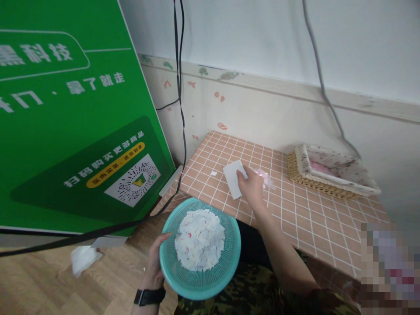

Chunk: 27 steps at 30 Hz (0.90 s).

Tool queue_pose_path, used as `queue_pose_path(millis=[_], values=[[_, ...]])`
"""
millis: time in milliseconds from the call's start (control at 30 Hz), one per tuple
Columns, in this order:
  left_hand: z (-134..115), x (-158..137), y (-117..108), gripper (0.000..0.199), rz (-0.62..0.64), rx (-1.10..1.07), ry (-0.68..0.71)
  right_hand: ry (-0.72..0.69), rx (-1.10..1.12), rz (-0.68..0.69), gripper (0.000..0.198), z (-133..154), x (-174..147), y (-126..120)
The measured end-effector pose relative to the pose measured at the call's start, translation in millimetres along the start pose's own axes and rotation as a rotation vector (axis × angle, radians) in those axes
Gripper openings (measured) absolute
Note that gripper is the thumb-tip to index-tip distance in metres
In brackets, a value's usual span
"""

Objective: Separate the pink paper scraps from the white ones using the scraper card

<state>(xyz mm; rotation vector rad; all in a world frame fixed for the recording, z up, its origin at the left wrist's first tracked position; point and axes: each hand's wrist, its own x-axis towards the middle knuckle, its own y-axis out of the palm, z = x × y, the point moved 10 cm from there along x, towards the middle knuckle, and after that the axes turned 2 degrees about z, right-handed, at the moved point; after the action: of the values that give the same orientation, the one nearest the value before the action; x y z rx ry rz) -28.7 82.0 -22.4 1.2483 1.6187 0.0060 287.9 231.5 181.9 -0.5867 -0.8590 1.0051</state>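
My left hand [153,262] grips the rim of a teal plastic basket [170,267], held over my lap beside the table. The basket holds a heap of small white paper scraps [199,239] with a few red marks. My right hand [252,186] reaches over the tiled tabletop [302,210] and pinches the edge of a white paper sheet [232,178] lying there. A crumpled pink and white scrap [265,177] lies just right of that hand. A black watch sits on my left wrist.
A wicker tray [315,181] lined with patterned paper stands at the table's back right, near the wall. A large green sign [72,122] leans at the left. Black cables [179,87] hang in front of it. A white tissue [83,258] lies on the wooden floor.
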Motion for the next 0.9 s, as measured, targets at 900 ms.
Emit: queue_pose_path(millis=[900], values=[[0,2,-4,0.013,0.013,-0.016,-0.006,-0.123,0.076,0.173,0.038,30,7,28]])
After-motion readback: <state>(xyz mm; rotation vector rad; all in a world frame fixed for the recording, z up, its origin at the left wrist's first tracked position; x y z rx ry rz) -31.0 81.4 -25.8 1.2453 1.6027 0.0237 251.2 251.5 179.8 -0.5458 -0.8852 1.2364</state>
